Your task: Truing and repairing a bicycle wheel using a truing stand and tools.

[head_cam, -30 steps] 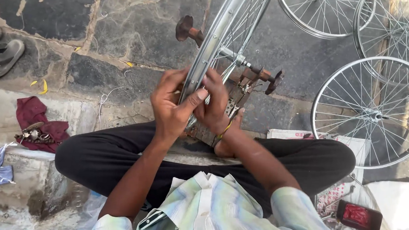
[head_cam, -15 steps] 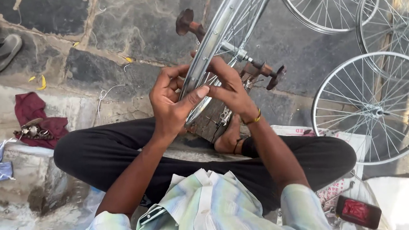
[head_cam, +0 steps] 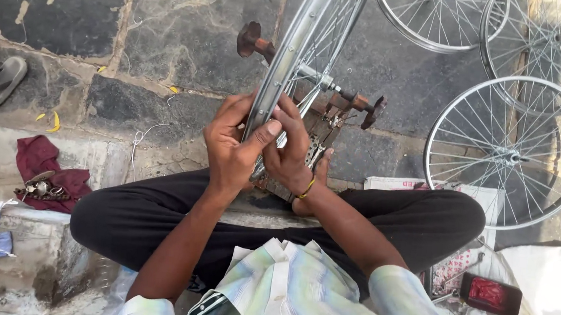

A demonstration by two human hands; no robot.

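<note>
Both hands gripped the rim [head_cam: 287,59]: left hand [head_cam: 232,147] wrapped it, thumb pressed flat; right hand [head_cam: 290,155] pinched its edge, steadying it on the stand [head_cam: 337,102].

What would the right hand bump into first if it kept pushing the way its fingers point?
Likely the left hand. The right hand points its fingers leftward across the silver wheel rim it grips, and the left thumb lies right there. Depth is hard to judge, though.

The person wore a pale striped shirt of green, blue and white [head_cam: 297,290] with short sleeves, black trousers [head_cam: 132,213], and a thin yellow band [head_cam: 306,189] around the right wrist; both forearms were bare.
</note>
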